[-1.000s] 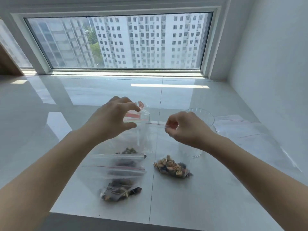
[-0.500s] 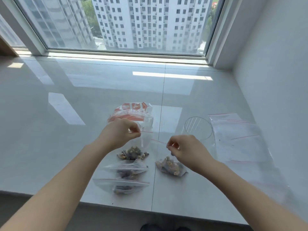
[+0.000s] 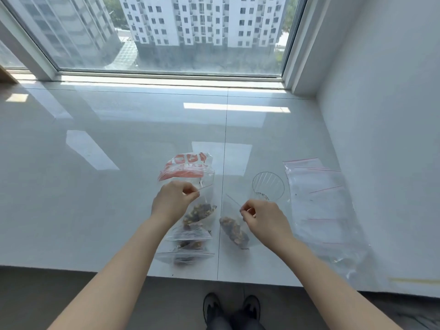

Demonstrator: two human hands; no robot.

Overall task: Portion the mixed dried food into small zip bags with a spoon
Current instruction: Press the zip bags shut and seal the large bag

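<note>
Left hand pinches one end of the zip strip of a small zip bag, fingers curled tight on the thin red-lined edge. That bag is the landmark: it hangs or rests low over the pale ledge under the window, its clear film stretched between the two hands, with a clump of mixed dried food sagging in its bottom. Left of it and a little beyond sits the big supply bag with red print, some dried food showing at its base. Left of the landmark and nearer the person lie two filled bags, one overlapping the other, both appearing zipped. Right of the landmark, the right hand pinches the other end of the strip, fingers curled. Just beyond that hand stands a clear plastic cup; well right of it lies a loose pile of empty zip bags against the wall. No spoon can be made out.

The bag looks light, limp and slick; the film will crumple and slide rather than hold shape, and the food will shift as weight moves. The stiffer zip strip at the top is the sound place to hold, pressed between fingertip and thumb along its length to seal, with the load kept low so nothing spills.
</note>
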